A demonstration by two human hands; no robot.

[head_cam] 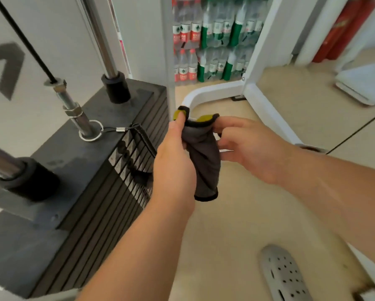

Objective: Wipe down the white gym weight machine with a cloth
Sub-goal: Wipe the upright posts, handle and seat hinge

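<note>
Here the grey cloth (204,161) hangs in the middle of the frame, held up between both hands and touching no surface. It has a yellow reverse and black trim. The left hand (173,161) has its fingers curled round the cloth's left side, the thumb pressed to the upper corner. The right hand (247,146) pinches the top edge at the opposite corner. Stretched this way, with the lower part bunched and dangling, it looks as though the cloth is being opened or refolded to bring up a usable face, not wiped with.

Just behind the cloth runs the white frame of the weight machine (206,93): a curved base tube at centre and an upright post (169,51) rising above the left thumb. Both lie within easy reach, so they are probably the next surfaces to be wiped.

To the left of the frame sits the dark weight stack (117,114), with chrome guide rods (104,46) passing into it and a coiled selector-pin lanyard (143,137) draped over its edge. Shrink-wrapped packs of bottled water (212,40) are stacked at upper centre, red fire extinguishers (343,29) stand at upper right, and a grey perforated clog (284,276) shows at lower right.
</note>
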